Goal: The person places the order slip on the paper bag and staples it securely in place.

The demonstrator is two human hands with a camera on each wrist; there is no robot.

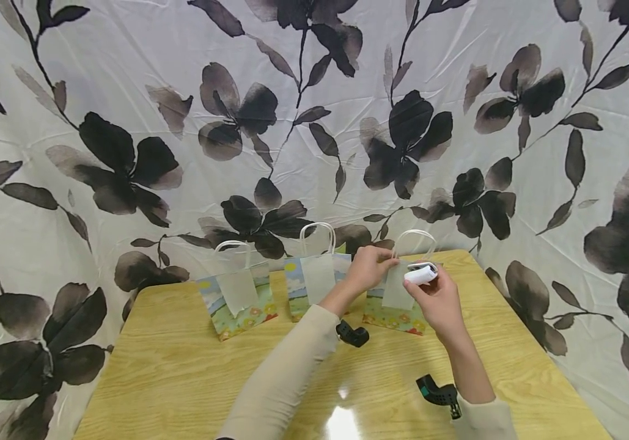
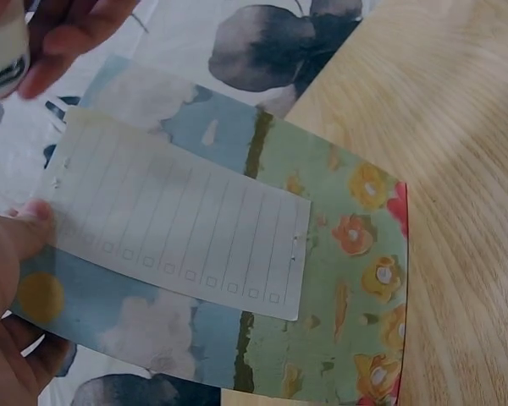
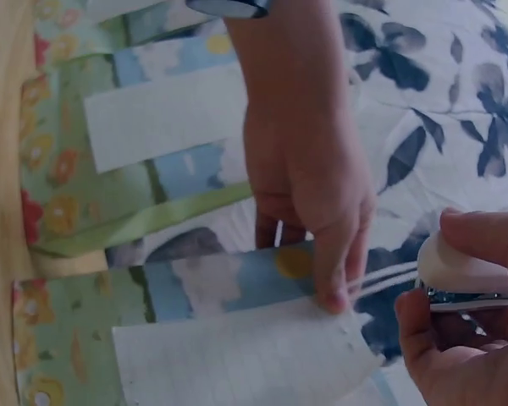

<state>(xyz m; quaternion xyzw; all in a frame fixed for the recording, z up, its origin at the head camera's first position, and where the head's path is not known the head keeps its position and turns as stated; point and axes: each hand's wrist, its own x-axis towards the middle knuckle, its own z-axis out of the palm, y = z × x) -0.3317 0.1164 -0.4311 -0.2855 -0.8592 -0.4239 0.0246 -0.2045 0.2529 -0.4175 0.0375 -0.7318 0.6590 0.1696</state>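
My left hand (image 1: 368,269) pinches the top edge of the right-hand paper bag (image 1: 393,318), thumb on the lined checklist sheet (image 2: 178,211) that lies over its front, fingers behind. The bag has painted clouds, green hills and flowers, and white twisted handles (image 1: 414,233). Small marks like staples show near two ends of the sheet. Close beside the bag's top right corner, my right hand (image 1: 446,305) grips a small white stapler (image 3: 466,264) between thumb and fingers. Its mouth points toward the bag, with a gap between them in the right wrist view.
Two similar bags, a middle bag (image 1: 296,296) and a left bag (image 1: 266,299), stand along the back of the wooden table (image 1: 193,379), each with a pale sheet on its front. A floral cloth (image 1: 314,159) hangs behind. Black camera mounts (image 1: 353,334) hang at both wrists.
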